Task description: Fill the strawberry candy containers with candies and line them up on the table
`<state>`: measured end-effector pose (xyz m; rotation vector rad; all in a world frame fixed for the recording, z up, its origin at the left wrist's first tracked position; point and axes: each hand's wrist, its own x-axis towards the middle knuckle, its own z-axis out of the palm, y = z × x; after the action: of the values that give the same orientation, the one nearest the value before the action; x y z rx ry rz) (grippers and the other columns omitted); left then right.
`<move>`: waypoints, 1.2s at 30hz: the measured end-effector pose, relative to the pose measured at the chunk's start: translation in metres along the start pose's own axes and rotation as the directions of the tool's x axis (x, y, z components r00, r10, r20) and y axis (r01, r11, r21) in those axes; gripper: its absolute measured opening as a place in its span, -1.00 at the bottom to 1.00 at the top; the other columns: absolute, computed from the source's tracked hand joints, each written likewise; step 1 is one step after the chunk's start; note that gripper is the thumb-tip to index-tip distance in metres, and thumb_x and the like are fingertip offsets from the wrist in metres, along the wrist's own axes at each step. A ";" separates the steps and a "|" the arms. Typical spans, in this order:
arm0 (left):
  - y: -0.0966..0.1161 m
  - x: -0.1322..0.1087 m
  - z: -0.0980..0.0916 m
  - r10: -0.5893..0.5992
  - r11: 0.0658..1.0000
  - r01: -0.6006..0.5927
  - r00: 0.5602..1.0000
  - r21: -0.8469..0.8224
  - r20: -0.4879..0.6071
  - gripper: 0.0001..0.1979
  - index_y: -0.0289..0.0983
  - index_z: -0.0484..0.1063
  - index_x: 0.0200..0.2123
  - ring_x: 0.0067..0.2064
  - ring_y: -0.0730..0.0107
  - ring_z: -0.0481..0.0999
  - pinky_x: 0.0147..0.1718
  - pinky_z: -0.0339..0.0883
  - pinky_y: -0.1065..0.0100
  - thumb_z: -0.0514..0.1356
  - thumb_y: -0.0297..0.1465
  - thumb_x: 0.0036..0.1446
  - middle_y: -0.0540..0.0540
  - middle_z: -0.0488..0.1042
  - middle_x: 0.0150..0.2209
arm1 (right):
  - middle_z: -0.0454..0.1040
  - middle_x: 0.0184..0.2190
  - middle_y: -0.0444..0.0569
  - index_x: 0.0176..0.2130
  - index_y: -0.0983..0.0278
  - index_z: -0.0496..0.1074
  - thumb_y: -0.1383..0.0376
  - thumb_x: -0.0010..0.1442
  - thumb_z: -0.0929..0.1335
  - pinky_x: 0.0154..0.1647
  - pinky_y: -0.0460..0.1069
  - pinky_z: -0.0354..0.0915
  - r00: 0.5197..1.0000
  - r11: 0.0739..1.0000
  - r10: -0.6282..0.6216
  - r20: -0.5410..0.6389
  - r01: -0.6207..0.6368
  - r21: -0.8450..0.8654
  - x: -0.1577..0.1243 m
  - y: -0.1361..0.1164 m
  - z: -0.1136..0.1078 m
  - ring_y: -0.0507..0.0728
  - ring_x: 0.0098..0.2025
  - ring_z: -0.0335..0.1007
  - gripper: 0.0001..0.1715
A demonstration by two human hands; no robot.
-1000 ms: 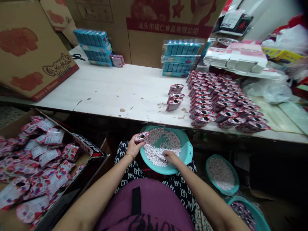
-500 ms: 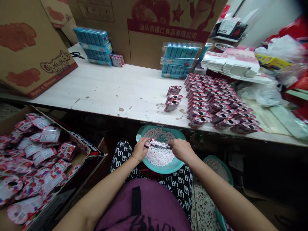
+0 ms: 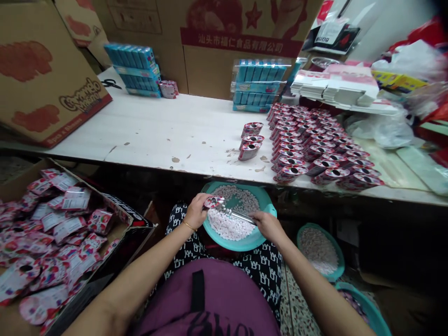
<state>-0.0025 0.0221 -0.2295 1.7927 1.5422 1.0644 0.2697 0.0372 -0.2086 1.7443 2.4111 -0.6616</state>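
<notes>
Small white pellets [image 3: 227,209] shifted off a slim metal scoop toward a hand-held pack

Half a second earlier they had lined the scoop [image 3: 244,217]; now bare metal showed along most of it, and they clustered at the mouth of a small red-and-white printed pack [image 3: 212,202]. That pack was in the left hand [image 3: 196,211], whose grip pinched its side, over the rim of a round turquoise plastic basin [image 3: 270,209] on the lap. It was likely angled so its opening met the scoop's tip, with the basin beneath to catch strays. The right hand's [image 3: 268,227] grip was pressed together around the scoop's near end.

Just beyond the basin, the front edge of a chipped white worktop [image 3: 147,135] limited forward reach. Three similar upright packs [image 3: 249,151] stood on it beside close rows of red packs [image 3: 290,174], probably set upright to keep their holes upward. Left of the lap, an open cardboard box [image 3: 121,212] of loose packs crowded that side; another turquoise basin [image 3: 340,270] sat on the floor at right.
</notes>
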 end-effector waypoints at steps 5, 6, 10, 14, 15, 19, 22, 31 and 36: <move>-0.005 0.003 0.006 -0.253 0.888 0.252 0.966 -0.385 0.050 -0.58 -0.31 0.31 -0.17 -0.17 0.32 0.41 -0.11 0.26 0.27 0.25 -0.42 -0.19 -0.11 0.41 -0.20 | 0.38 -0.04 0.05 -0.04 0.29 0.36 0.29 0.14 0.20 0.04 -0.01 0.15 0.963 0.941 -0.120 -0.241 0.188 0.281 0.017 -0.003 0.020 0.10 0.02 0.25 -0.61; -0.005 0.003 0.011 -0.277 0.850 0.277 0.959 -0.449 0.067 -0.55 -0.32 0.30 -0.17 -0.17 0.32 0.42 -0.11 0.27 0.28 0.28 -0.40 -0.22 -0.11 0.42 -0.20 | 0.36 -0.02 0.05 -0.01 0.27 0.33 0.28 0.14 0.20 0.06 0.01 0.14 0.945 0.912 -0.136 -0.296 0.236 0.335 0.019 -0.010 0.017 0.09 0.04 0.23 -0.59; 0.000 0.005 0.036 -0.293 0.762 0.287 0.952 -0.580 0.086 -0.50 -0.31 0.27 -0.15 -0.14 0.31 0.42 -0.09 0.25 0.27 0.30 -0.40 -0.24 -0.13 0.43 -0.17 | 0.21 0.11 -0.01 0.08 0.19 0.22 0.31 0.17 0.15 0.12 0.06 0.11 0.883 0.844 -0.201 -0.425 0.376 0.382 0.025 -0.044 -0.005 0.08 0.13 0.12 -0.53; 0.009 0.009 0.046 -0.265 0.718 0.269 0.959 -0.642 0.104 -0.48 -0.31 0.26 -0.14 -0.14 0.28 0.43 -0.10 0.27 0.26 0.30 -0.42 -0.25 -0.13 0.43 -0.16 | 0.13 0.16 -0.02 0.15 0.20 0.12 0.38 0.19 0.08 0.15 0.04 0.06 0.838 0.845 -0.259 -0.480 0.437 0.307 0.023 -0.063 -0.011 0.06 0.17 0.02 -0.47; 0.012 0.010 0.046 -0.254 0.717 0.258 0.962 -0.648 0.102 -0.50 -0.31 0.27 -0.16 -0.15 0.28 0.43 -0.11 0.27 0.26 0.30 -0.43 -0.25 -0.13 0.43 -0.18 | 0.13 0.16 -0.01 0.17 0.21 0.07 0.38 0.19 0.09 0.16 0.04 0.05 0.829 0.843 -0.255 -0.498 0.443 0.306 0.022 -0.064 -0.010 0.06 0.18 0.01 -0.45; 0.028 0.014 0.042 -0.172 0.761 0.203 0.979 -0.616 0.111 -0.59 -0.32 0.30 -0.20 -0.16 0.30 0.43 -0.10 0.28 0.26 0.29 -0.44 -0.20 -0.13 0.42 -0.20 | 0.22 0.10 0.02 0.16 0.22 0.07 0.32 0.15 0.20 0.12 0.05 0.11 0.797 0.825 -0.304 -0.521 0.494 0.274 0.017 -0.056 -0.011 0.10 0.12 0.10 -0.42; 0.043 0.022 0.039 -0.140 0.782 0.168 0.986 -0.601 0.094 -0.53 -0.29 0.25 -0.10 -0.10 0.27 0.40 -0.07 0.27 0.23 0.26 -0.43 -0.15 -0.17 0.38 -0.11 | 0.33 -0.02 0.01 0.07 0.18 0.22 0.33 0.13 0.21 0.04 0.05 0.17 0.795 0.828 -0.332 -0.508 0.504 0.247 0.026 -0.047 -0.029 0.12 0.02 0.20 -0.51; 0.053 0.078 0.006 -0.150 0.894 0.140 0.989 -0.425 0.008 -0.32 -0.22 0.03 0.11 0.05 0.16 0.29 -0.07 0.28 0.15 0.22 -0.34 -0.08 -0.26 0.22 0.04 | 0.30 -0.01 0.05 0.03 0.29 0.26 0.34 0.09 0.22 0.07 0.02 0.11 0.757 0.918 -0.146 -0.636 0.343 0.197 0.108 -0.005 -0.112 0.11 0.04 0.17 -0.53; 0.058 0.144 0.013 0.157 0.986 -0.155 0.987 0.066 -0.026 -0.01 -0.34 -0.01 0.14 0.20 -0.08 -0.02 0.11 -0.04 -0.04 0.37 -0.22 -0.36 -0.39 0.03 0.16 | 0.04 0.18 0.06 0.18 0.28 0.03 0.10 0.04 0.30 0.19 0.09 -0.08 0.702 0.951 -0.277 -0.656 0.297 -0.083 0.127 -0.007 -0.147 0.20 0.22 -0.17 -0.21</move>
<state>0.0450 0.1520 -0.1589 1.9766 1.4888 1.1325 0.2456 0.2055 -0.1151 1.8579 3.2050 -0.0645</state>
